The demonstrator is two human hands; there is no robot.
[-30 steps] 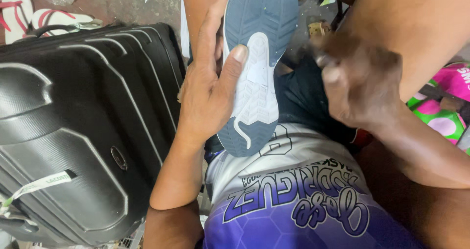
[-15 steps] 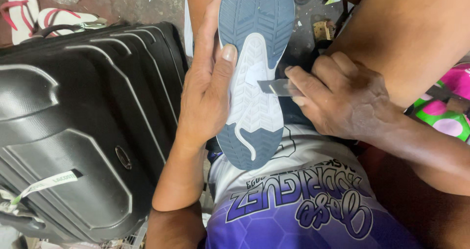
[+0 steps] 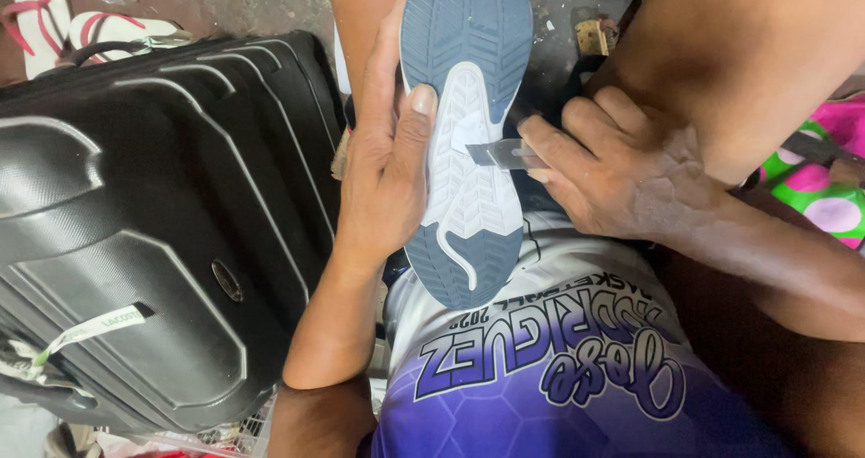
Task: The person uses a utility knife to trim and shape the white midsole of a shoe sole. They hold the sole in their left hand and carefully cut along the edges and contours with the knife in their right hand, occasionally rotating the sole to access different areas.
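One shoe [image 3: 468, 134], sole up, blue and white, rests on the person's lap; its upper is hidden. Left hand [image 3: 383, 174] wraps its side, fingers [image 3: 416, 125] closed along the sole. Right hand [image 3: 613, 165] grips one small metal blade [image 3: 500, 154], tip touching the white sole part; the handle is concealed inside the fist. One black hard-shell suitcase [image 3: 153, 224] lies left, bearing a white-green strip tag [image 3: 95, 325]. Two white sandals [image 3: 68, 17] with red straps lie upper left, partly cut off.

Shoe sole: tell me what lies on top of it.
On the shoe sole lie the left hand's thumb and the tip of a blade held by the right hand. Its handle is covered.
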